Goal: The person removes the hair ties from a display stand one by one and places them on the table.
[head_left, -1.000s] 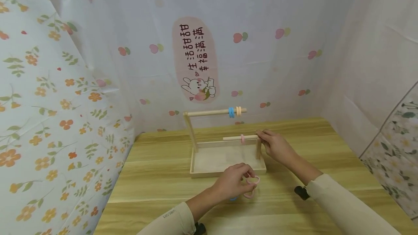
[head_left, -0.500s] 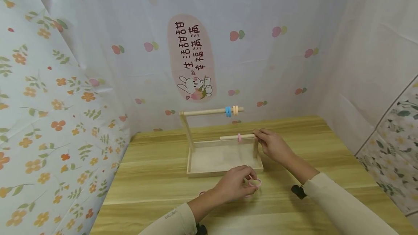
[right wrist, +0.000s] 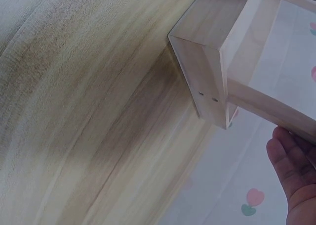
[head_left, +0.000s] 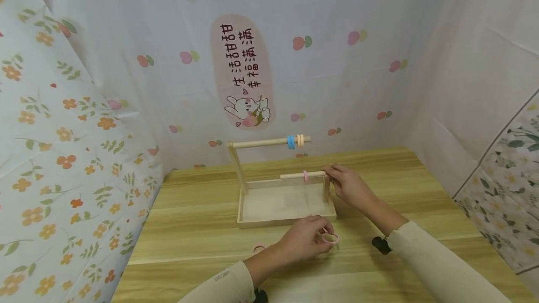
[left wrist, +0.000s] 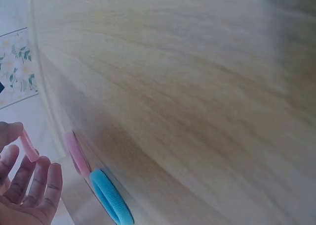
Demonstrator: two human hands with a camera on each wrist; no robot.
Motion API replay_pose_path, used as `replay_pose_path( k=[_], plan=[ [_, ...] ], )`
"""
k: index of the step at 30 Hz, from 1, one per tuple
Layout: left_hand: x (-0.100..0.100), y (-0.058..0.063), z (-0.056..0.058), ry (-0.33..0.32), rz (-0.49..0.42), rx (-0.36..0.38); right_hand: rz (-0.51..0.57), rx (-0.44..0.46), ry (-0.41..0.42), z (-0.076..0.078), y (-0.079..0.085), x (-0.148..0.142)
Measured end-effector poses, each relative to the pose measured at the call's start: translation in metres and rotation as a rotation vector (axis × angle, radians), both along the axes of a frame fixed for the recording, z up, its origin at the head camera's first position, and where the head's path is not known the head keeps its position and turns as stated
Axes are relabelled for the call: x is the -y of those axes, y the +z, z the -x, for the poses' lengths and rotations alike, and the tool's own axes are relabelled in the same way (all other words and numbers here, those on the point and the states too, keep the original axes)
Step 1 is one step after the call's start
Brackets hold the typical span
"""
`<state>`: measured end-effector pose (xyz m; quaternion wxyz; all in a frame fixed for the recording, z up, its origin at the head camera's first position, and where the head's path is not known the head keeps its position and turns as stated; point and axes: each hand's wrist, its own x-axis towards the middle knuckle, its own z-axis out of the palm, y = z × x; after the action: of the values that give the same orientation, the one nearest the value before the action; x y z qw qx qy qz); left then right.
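Observation:
My left hand (head_left: 305, 240) pinches a pink hair tie (head_left: 331, 242) between thumb and fingertips, over the table in front of the wooden stand. In the left wrist view that hair tie (left wrist: 29, 147) shows edge-on, the other fingers loosely spread. My right hand (head_left: 348, 186) grips the top of the stand's short right post (head_left: 326, 188), where the lower bar (head_left: 290, 176) joins. One pink hair tie (head_left: 305, 176) hangs on this bar. Blue hair ties (head_left: 290, 142) and pale orange ones (head_left: 300, 140) sit near the free end of the taller upper bar (head_left: 261, 143).
The stand's shallow tray base (head_left: 265, 223) rests on the wood-grain table (head_left: 189, 228). Another pink hair tie (left wrist: 77, 153) and a blue one (left wrist: 111, 198) lie on the table near my left hand. A printed curtain (head_left: 337, 83) hangs behind the table.
The head view has shifted a little. My left hand has moved slightly right with its hair tie, and a pink hair tie on the table now shows beside the left forearm. The right hand keeps its grip.

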<state>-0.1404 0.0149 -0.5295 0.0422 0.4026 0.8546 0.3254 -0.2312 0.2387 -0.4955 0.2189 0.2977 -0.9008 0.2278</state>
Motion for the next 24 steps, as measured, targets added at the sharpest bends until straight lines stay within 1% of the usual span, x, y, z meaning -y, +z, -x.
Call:
replay_pose_path(
  k=[4,10,16,21,24],
  plan=[
    [-0.001,0.000,0.000,0.005,0.025,-0.031,-0.004,0.005,-0.008,-0.001,0.001,-0.001],
    [-0.004,-0.006,0.002,0.008,0.043,-0.076,0.001,-0.005,-0.006,-0.003,0.001,-0.001],
    [-0.009,-0.006,0.004,0.003,0.046,-0.063,0.010,-0.010,0.003,-0.001,0.000,0.000],
    [-0.011,-0.007,0.005,-0.015,0.061,-0.055,0.006,0.023,-0.010,-0.002,0.000,-0.001],
    [-0.013,-0.009,0.006,-0.010,0.074,-0.066,0.010,0.029,-0.008,-0.001,0.001,-0.001]
  ],
)
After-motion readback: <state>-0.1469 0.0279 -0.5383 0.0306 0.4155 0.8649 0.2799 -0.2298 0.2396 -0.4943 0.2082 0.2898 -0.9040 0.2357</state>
